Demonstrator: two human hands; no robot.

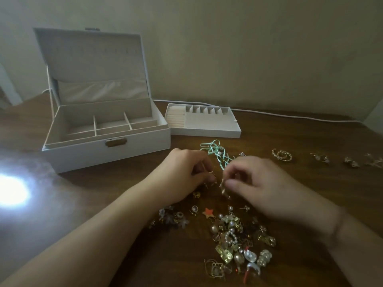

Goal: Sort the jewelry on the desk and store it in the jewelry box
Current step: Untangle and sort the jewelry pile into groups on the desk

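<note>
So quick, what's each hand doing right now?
Left hand: pinching a small gold earring.
Right hand: pinching another small gold piece.

My right hand (257, 183) is smeared with motion blur, so I can't read its fingertips. The small gold pieces (222, 188) pinched between both hands are too tiny and blurred to name. My left hand (186, 175) hides its own fingertips behind the knuckles. Far right, the little earrings (371, 161) blur at the frame's edge. A glare patch (12, 191) whites out the desk (310, 193) on the left.
</note>
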